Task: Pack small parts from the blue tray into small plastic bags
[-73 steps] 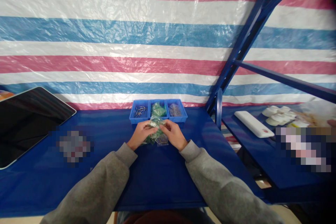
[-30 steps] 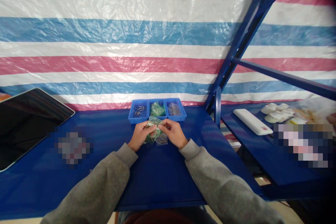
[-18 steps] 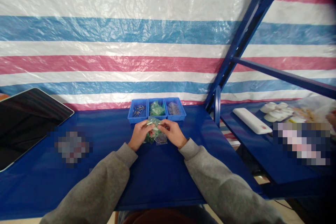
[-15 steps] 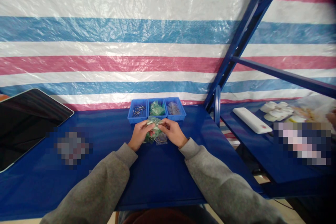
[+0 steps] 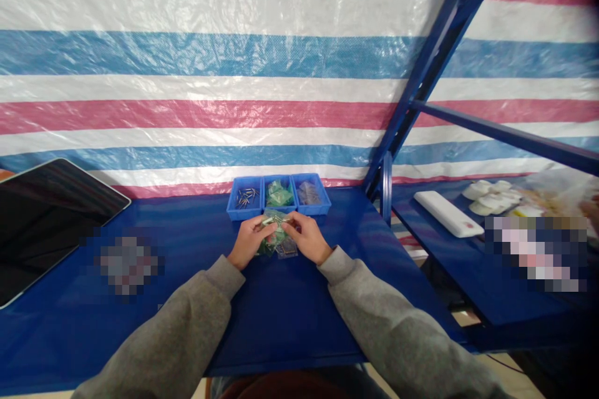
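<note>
My left hand [image 5: 248,241] and my right hand [image 5: 307,237] are closed on opposite sides of a clear plastic bag [image 5: 276,219], thumbs toward each other. Whitish and green contents show through its film, too small to name. Below my fingers a small clear packet [image 5: 287,249] with dark or metallic pieces lies over the blue table. Just beyond my hands stand three joined blue bins. In the left bin [image 5: 238,214] are several thin metal pins [image 5: 248,196]; the middle one has green plastic packets [image 5: 279,193], the right one greyish clear packets [image 5: 309,194].
A dark-screened tablet or monitor [image 5: 42,224] lies at the left, near a blurred-out patch. Blue metal frame posts [image 5: 423,75] rise at the right. On the side table [image 5: 505,299] are a white oblong device [image 5: 448,214], white pieces [image 5: 491,197] and a plastic bag.
Both hands stay in nearly the same place on the clear bag. The fingers and the bag's film have shifted slightly, and the view has drifted a little.
</note>
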`<action>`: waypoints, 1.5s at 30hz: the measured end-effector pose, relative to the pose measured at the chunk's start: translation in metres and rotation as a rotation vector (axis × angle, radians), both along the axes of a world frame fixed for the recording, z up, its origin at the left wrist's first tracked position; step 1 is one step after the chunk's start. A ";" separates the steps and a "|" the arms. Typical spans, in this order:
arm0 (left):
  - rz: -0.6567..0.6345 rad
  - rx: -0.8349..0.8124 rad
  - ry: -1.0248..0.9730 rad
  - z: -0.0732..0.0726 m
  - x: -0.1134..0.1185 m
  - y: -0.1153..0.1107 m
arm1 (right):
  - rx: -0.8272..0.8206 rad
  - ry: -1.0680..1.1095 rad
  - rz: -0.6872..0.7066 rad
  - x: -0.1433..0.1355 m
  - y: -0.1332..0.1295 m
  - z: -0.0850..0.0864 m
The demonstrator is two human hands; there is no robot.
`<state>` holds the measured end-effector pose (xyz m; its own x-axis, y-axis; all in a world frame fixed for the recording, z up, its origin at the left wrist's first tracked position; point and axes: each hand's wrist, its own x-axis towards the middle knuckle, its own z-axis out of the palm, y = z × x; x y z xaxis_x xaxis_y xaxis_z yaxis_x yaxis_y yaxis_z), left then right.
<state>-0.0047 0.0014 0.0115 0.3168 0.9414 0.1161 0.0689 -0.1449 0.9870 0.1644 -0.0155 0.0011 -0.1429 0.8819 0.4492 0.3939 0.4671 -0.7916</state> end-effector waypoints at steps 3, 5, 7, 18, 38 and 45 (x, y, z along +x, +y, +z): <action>0.003 0.011 0.002 0.000 0.000 0.001 | -0.009 0.022 -0.018 0.000 0.000 0.000; 0.007 0.009 -0.007 0.000 0.000 0.001 | -0.015 0.038 -0.021 0.000 0.000 -0.001; -0.010 -0.002 -0.027 0.000 0.000 0.001 | -0.020 0.049 -0.010 0.000 0.000 -0.001; -0.017 -0.044 -0.139 0.002 0.003 -0.003 | -0.010 0.045 0.008 0.001 0.000 0.004; -0.037 -0.009 -0.082 -0.001 -0.001 0.001 | 0.017 -0.022 -0.017 0.003 0.002 0.002; 0.008 0.104 -0.012 -0.002 -0.001 0.000 | 0.028 -0.038 -0.026 0.003 0.001 0.004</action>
<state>-0.0056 0.0016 0.0093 0.3071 0.9265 0.2174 0.0586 -0.2464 0.9674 0.1672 -0.0143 0.0053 -0.1371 0.8730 0.4681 0.4356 0.4776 -0.7630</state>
